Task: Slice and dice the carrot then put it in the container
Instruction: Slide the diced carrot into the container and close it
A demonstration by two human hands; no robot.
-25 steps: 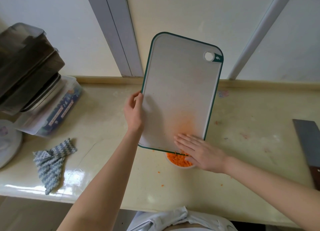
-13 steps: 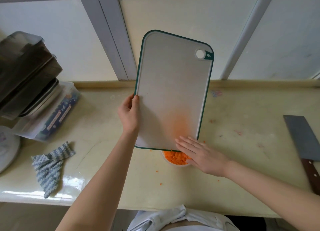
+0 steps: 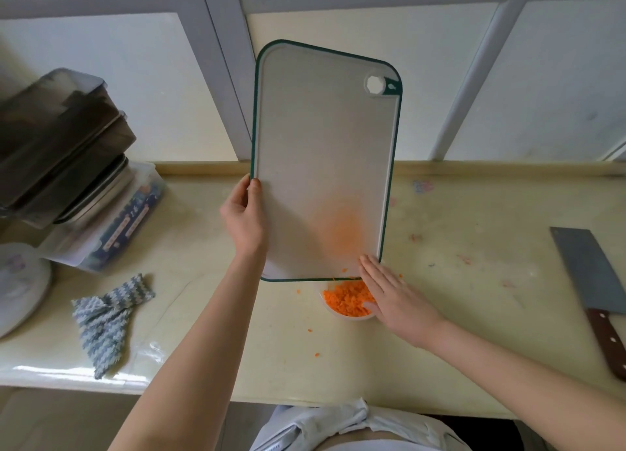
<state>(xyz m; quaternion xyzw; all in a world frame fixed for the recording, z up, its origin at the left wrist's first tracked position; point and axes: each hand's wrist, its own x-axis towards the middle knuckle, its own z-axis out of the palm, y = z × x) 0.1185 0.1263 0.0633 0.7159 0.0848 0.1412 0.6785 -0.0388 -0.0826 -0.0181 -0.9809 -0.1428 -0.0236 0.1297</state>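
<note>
A white cutting board point(image 3: 321, 152) with a green rim is tilted up steeply, its lower edge over a small clear container point(image 3: 352, 316) filled with diced carrot point(image 3: 345, 300). My left hand point(image 3: 242, 218) grips the board's left edge. With straight fingers, my right hand point(image 3: 394, 296) lies flat at the board's lower right corner, over the container's right side. An orange stain marks the lower part of the board. A few carrot bits point(image 3: 309, 330) lie scattered on the counter beside the container.
A cleaver point(image 3: 594, 281) with a dark wooden handle lies at the counter's right. A striped grey cloth point(image 3: 106, 318) lies at the left front. Stacked dark trays on a clear plastic box point(image 3: 101, 223) stand at the far left, beside a white lid point(image 3: 17, 284).
My right hand has slid down off the board's face to its lower right corner above the container. More of the diced carrot in the container shows now.
</note>
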